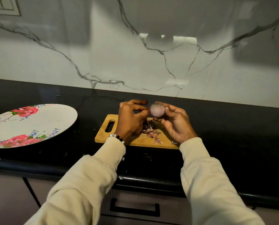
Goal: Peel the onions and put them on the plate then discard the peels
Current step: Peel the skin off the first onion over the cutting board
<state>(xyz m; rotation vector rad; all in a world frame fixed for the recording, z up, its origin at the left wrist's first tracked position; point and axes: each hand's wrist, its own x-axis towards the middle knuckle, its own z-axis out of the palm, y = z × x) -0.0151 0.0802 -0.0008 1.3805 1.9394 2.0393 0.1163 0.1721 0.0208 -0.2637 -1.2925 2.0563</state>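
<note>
Onion (157, 110) held up in right hand (176, 125), fingers curled round it; left hand (132, 120) just beside, thumb and finger pinching at its skin – peeling step, looks nearly bare. Peels (151, 132) below both hands on cutting board (135, 140). Next – carry onion to plate (38, 120), well left of left hand, nothing on it yet

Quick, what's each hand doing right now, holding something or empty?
Left hand: fingers pinch at the skin on the onion's side.
Right hand: fingers curled round the onion, holding it above the cutting board.
</note>
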